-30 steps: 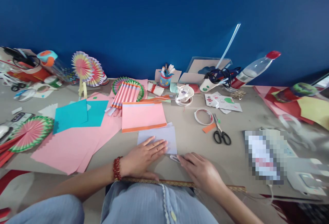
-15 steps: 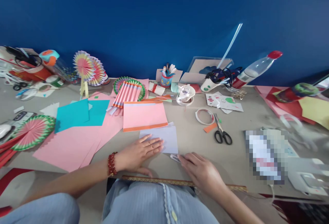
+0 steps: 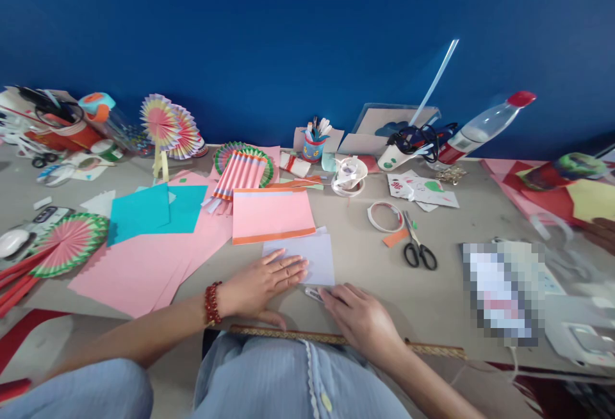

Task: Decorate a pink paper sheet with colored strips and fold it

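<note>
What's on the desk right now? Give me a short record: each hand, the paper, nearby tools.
Left hand: flat, palm down, on the lavender paper
Right hand: fingertips at a small shiny object; grip unclear
Paper position: on the table, just nearer than the pink sheet with orange edges
Scissors: closed, right of the paper, untouched
Tape ring: beside the scissors' blades

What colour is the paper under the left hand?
The paper is pale lavender, seen in the head view.
</note>
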The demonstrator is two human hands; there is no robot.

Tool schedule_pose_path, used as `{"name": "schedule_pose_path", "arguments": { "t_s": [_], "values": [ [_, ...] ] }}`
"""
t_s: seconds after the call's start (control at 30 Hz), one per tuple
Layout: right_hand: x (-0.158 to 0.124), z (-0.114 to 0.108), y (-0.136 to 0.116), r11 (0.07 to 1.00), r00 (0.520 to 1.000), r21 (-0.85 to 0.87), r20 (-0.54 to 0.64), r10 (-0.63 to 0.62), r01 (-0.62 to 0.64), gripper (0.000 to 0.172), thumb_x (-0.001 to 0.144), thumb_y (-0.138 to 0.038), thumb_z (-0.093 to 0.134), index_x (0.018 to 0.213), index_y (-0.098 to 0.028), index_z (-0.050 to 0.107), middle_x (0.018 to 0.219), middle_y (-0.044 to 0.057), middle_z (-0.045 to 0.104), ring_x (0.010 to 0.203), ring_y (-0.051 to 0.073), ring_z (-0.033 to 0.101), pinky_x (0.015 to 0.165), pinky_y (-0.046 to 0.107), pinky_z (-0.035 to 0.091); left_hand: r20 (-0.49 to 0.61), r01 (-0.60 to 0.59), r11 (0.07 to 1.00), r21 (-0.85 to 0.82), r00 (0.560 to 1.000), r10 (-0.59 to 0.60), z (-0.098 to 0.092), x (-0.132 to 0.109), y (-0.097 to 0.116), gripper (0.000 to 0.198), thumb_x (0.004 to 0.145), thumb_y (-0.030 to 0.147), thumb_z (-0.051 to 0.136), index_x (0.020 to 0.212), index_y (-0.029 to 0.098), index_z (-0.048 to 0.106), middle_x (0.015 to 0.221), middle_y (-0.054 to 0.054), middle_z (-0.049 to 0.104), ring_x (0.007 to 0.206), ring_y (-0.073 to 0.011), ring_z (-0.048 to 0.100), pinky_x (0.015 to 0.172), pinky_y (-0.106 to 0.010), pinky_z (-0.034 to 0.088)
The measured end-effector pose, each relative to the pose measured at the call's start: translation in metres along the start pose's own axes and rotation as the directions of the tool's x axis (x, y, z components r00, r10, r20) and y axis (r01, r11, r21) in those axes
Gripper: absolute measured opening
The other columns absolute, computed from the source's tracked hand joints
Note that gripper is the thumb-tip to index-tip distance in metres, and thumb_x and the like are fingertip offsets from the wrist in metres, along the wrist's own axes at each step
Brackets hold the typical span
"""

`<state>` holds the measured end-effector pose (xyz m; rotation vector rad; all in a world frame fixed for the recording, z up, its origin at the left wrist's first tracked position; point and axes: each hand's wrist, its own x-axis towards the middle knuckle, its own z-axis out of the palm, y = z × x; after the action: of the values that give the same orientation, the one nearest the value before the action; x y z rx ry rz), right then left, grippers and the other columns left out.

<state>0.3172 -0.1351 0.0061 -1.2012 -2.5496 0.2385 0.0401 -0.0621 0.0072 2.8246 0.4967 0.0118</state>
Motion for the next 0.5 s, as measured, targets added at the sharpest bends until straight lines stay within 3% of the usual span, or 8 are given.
{"name": "schedule_pose_path", "arguments": {
  "t_s": [0.1,0.2,0.33,0.5],
  "values": [
    [0.003,-0.001,-0.003,1.000,1.000,0.008,0.004,0.018,-0.018,0.027,0.099,-0.015,0.041,0.112,-0.016,0.065,0.082,0.005,0.063,0.073,0.015,0.058,0.068,0.026,0.047,0.004,0.003,0.998,-0.068,1.000,-0.003,-0.004,-0.004,-0.003,0.091,0.092,0.069,0.040,0.157,0.014,0.008,0.162,-0.013,0.017,0.151,-0.0265,0.014,0.123,-0.046,0.004],
    [0.003,-0.001,-0.004,0.999,0.999,0.025,0.010,0.039,-0.039,0.028,0.099,-0.015,0.040,0.113,-0.017,0.065,0.083,0.005,0.063,0.073,0.015,0.057,0.067,0.025,0.047,-0.033,0.065,0.990,-0.126,0.997,-0.070,-0.010,-0.011,-0.013,0.076,0.100,0.055,0.035,0.158,0.016,0.004,0.163,-0.011,0.016,0.151,-0.0233,0.013,0.124,-0.044,0.008],
    [0.002,0.000,-0.004,0.998,0.999,0.046,0.010,0.053,-0.053,0.027,0.099,-0.015,0.041,0.112,-0.016,0.064,0.084,0.006,0.063,0.076,0.015,0.058,0.069,0.025,0.047,-0.069,0.101,0.989,-0.104,0.992,-0.108,-0.010,-0.020,-0.029,0.051,0.105,0.031,0.029,0.156,0.029,0.020,0.163,-0.003,0.016,0.151,-0.0209,0.012,0.123,-0.046,0.010],
    [0.001,0.001,-0.003,0.997,0.998,0.051,0.010,0.056,-0.057,0.026,0.098,-0.015,0.042,0.113,-0.016,0.063,0.084,0.006,0.063,0.075,0.015,0.057,0.069,0.025,0.046,-0.033,0.019,0.999,-0.034,0.999,-0.020,0.000,-0.022,-0.036,0.049,0.102,0.023,0.041,0.148,0.041,0.036,0.162,0.002,0.023,0.150,-0.0215,0.017,0.123,-0.048,0.015]
  ]
}}
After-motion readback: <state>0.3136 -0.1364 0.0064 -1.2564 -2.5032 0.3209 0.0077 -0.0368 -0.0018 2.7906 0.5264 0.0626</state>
